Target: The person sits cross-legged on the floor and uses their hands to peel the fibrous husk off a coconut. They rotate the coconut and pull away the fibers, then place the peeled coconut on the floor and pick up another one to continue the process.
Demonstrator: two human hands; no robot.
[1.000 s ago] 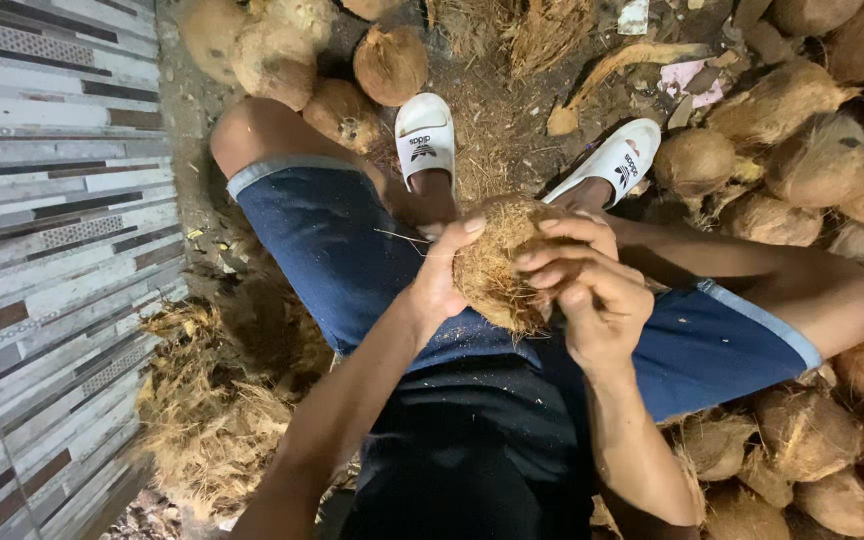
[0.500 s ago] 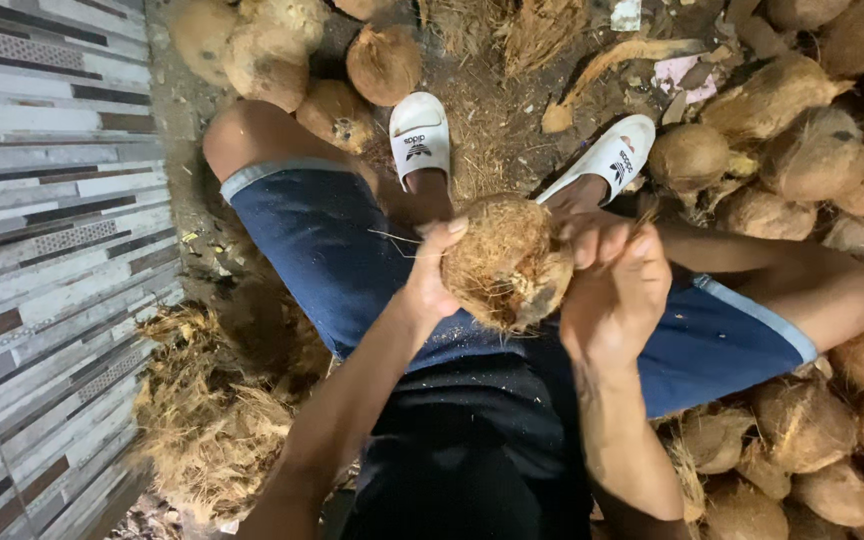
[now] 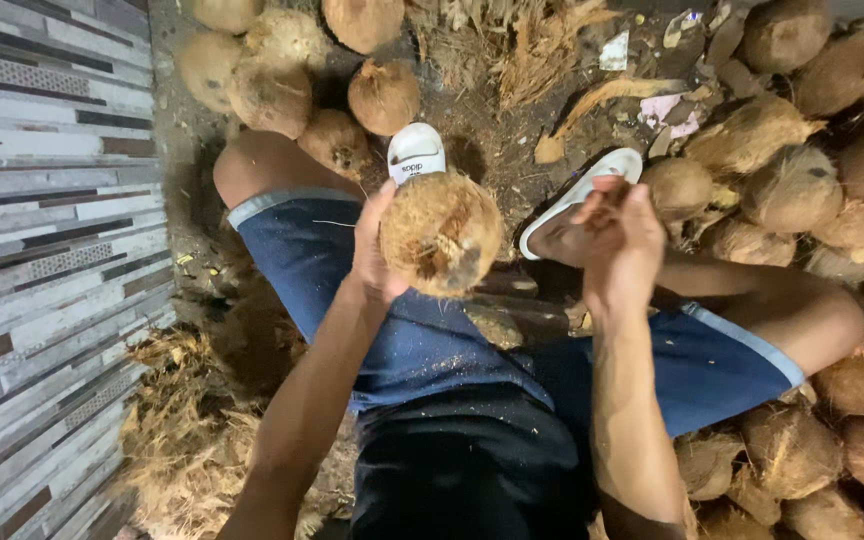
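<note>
Husked coconut (image 3: 440, 232) cupped by left hand (image 3: 374, 245); right hand (image 3: 620, 240) apart.

Blue denim shorts (image 3: 422, 345) with pale hems, black shirt (image 3: 467, 470), white slide sandals (image 3: 417, 152)

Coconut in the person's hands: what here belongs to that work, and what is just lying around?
In use:
- coconut, held by the left hand
- right hand, off the coconut, open
- husk fibre heap

Lying about:
- coconut piles
- white sandals
- paper scraps
- tiled wall
</note>
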